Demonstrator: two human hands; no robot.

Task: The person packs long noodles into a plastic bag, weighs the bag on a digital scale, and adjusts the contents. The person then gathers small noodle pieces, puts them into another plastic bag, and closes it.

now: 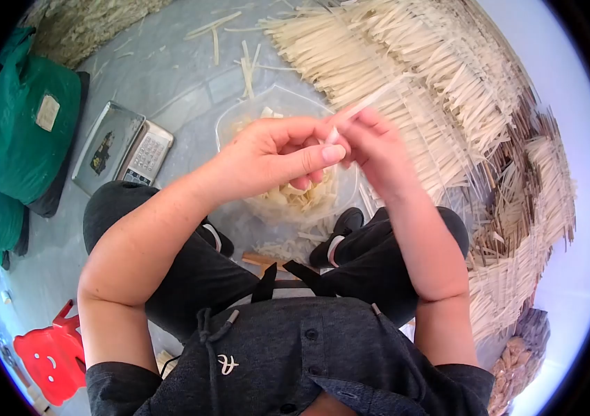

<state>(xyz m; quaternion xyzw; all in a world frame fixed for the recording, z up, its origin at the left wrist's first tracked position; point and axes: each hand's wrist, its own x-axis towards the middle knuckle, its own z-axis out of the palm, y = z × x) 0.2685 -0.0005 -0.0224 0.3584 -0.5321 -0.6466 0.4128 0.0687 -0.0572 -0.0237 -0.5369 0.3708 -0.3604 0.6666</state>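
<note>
A pale, narrow flat strip runs between my two hands, and its far end points up and to the right. My left hand is closed, with the thumb pressed on the strip's near end. Slightly blurred, my right hand pinches the same strip close beside the left fingertips. Below both hands is a clear plastic tub holding folded pale pieces. My hands hide part of the tub and its contents.
Large stacks of pale strips lie at the right. Loose strips are scattered on the grey floor. At the left are a digital scale, green bags and a red plastic stool. My knees flank the tub.
</note>
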